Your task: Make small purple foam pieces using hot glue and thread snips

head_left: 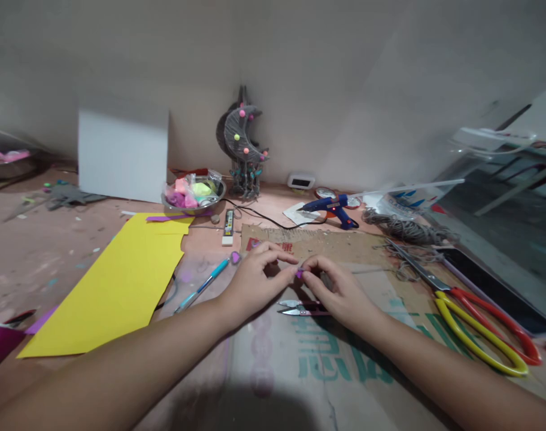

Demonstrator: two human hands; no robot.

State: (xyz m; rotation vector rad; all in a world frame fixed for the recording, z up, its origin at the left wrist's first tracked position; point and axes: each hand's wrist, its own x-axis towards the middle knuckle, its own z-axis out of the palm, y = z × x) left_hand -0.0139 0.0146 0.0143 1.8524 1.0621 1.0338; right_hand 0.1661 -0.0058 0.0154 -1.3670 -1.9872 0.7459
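A small purple piece (299,273) is pinched between the fingertips of both hands, over the cardboard; its exact shape is too small to make out. My left hand (263,274) holds it from the left with thumb and forefinger. From the right, my right hand (333,285) grips it with bent fingers. Under the right hand lies a pair of thread snips (293,307), its handle partly covered. Just left of my left hand are a small purple heart-shaped piece (235,257) with a grey edge and a blue pen (205,284).
Yellow sheet (106,281) lies left; large scissors (475,317) and a phone (497,290) lie right. Behind are a metal bowl (194,209) of coloured clay packets, a blue glue gun (333,208) with its cord, grey yarn (403,228) and a grey moon ornament (241,134). Cardboard (318,371) covers the tabletop.
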